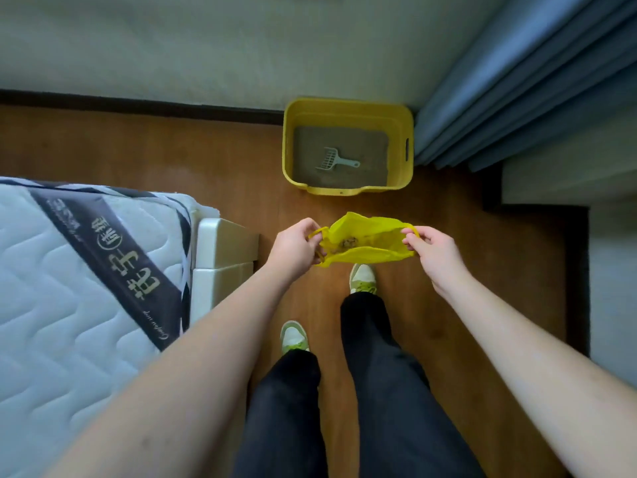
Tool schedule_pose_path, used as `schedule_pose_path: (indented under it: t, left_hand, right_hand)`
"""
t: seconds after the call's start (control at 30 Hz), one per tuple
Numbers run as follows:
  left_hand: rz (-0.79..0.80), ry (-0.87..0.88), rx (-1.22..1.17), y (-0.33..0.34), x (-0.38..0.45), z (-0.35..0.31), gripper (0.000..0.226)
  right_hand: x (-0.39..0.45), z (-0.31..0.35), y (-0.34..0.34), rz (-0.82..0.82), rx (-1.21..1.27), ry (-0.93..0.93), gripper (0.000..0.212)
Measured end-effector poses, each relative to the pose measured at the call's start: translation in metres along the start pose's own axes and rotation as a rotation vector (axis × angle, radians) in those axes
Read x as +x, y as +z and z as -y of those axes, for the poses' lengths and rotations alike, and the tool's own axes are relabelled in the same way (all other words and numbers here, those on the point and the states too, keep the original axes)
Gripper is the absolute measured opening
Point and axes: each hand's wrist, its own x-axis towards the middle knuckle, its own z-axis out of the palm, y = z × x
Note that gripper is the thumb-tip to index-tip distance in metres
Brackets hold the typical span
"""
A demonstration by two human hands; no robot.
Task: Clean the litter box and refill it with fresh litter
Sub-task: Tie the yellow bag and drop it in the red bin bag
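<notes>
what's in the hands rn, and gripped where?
Both hands hold one thin yellow plastic bag open: left hand grips its left handle loop, right hand pinches its right loop. Brown clumps lie inside.

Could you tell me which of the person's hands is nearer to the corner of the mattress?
Left. The left hand grips the yellow bag just right of the mattress; the right hand holds the bag's far side.

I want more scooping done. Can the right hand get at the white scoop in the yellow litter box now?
Probably not yet: the right hand grips the yellow plastic bag, and the white plastic scoop lies beyond, though nothing covers it.
</notes>
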Motion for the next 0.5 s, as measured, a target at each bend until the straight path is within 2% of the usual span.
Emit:
schedule_pose_path:
  t: [0.23, 0.4, 0.5]
  left_hand:
    - [-0.033, 0.231, 0.342, -0.026, -0.150, -0.089, 0.026]
    - [-0.097, 0.443, 0.746, -0.053, -0.264, -0.124, 0.023]
    - [-0.132, 0.503, 0.710, -0.071, -0.312, -0.149, 0.025]
  right_hand:
    - [-0.139, 0.087, -0.050, -0.108, 0.082, -0.062, 0.028]
    - [-0.242, 0.123, -0.072, -0.131, 0.010, -0.193, 0.024]
    - [-0.290, 0.150, -0.092, -0.214, -0.082, -0.281, 0.018]
